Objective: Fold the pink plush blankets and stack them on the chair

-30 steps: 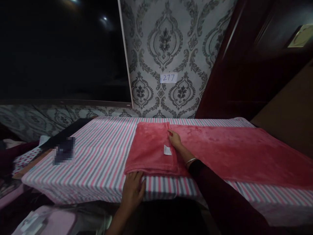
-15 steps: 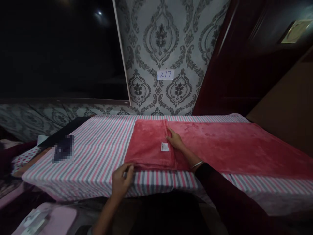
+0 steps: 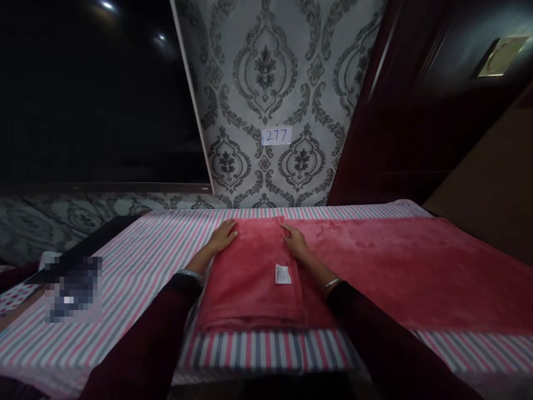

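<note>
A red plush blanket (image 3: 400, 266) lies across the striped cloth, its left end folded into a layered rectangle with a white tag (image 3: 283, 274) near that part's right edge. At the far left corner of the folded part, my left hand (image 3: 222, 237) rests flat, fingers stretched along the edge and thumb apart. My right hand (image 3: 296, 242) touches the fold's right edge near its far end, index finger extended and the other fingers partly bent. Neither hand lifts the fabric. Several folded layers show along the near edge.
Pink, grey and white striped cloth (image 3: 137, 266) covers the table. A large dark screen (image 3: 100, 100) stands behind on the left, beside a patterned wall with a paper marked 277 (image 3: 276, 135). At the left lies a dark pixelated item (image 3: 75, 289).
My left hand has moved from the fold's near left corner up to its far left corner. My right hand stays by the fold's right edge. The view has shifted slightly.
</note>
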The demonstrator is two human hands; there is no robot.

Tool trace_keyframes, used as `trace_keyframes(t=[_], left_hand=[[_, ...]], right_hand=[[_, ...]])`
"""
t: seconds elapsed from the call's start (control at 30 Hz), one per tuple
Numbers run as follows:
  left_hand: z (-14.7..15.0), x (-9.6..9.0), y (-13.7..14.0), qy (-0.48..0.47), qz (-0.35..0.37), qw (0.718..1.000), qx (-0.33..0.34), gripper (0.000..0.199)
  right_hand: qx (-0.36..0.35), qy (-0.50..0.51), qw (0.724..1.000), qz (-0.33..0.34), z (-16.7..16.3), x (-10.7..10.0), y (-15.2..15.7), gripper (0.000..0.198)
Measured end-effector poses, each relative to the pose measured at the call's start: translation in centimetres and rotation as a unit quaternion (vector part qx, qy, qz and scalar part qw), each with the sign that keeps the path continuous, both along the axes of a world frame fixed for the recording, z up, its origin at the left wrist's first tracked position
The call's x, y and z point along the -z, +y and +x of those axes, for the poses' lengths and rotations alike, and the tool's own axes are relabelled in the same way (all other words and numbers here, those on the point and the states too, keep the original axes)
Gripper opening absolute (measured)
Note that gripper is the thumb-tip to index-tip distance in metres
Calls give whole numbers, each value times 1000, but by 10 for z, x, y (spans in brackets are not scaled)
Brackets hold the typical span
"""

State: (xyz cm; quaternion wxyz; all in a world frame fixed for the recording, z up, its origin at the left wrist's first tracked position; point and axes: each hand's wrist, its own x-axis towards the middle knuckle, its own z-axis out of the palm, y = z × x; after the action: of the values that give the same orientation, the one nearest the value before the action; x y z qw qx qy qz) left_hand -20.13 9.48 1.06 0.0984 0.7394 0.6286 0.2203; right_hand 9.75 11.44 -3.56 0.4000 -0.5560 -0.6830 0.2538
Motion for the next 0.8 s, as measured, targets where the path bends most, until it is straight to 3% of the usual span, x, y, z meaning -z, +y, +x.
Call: trace_keyframes(t=[0.1,0.27,0.37,0.53,0.7,0.8], left_hand=[[11,17,8,92,-37,995,1,55],[14,30,8,119,-54,991,-1,58],[13,31,10,115,-72,991,1,61],[14,32,12,107,-68,992,-4,63],[18,31,9,108,-66,992,-7,63],[19,19,10,112,-90,990,-3,63]], right_hand=[[19,-18,1000,-4,6,8,0,53],[17,3,999,-30,13,3,-8,55],[-36,73,996,-47,20,-2,-27,69],[-120,159,977,-82,33,7,-90,91],[-112,188,970,-104,45,20,-120,80],[-104,154,977,-101,50,10,-121,74]])
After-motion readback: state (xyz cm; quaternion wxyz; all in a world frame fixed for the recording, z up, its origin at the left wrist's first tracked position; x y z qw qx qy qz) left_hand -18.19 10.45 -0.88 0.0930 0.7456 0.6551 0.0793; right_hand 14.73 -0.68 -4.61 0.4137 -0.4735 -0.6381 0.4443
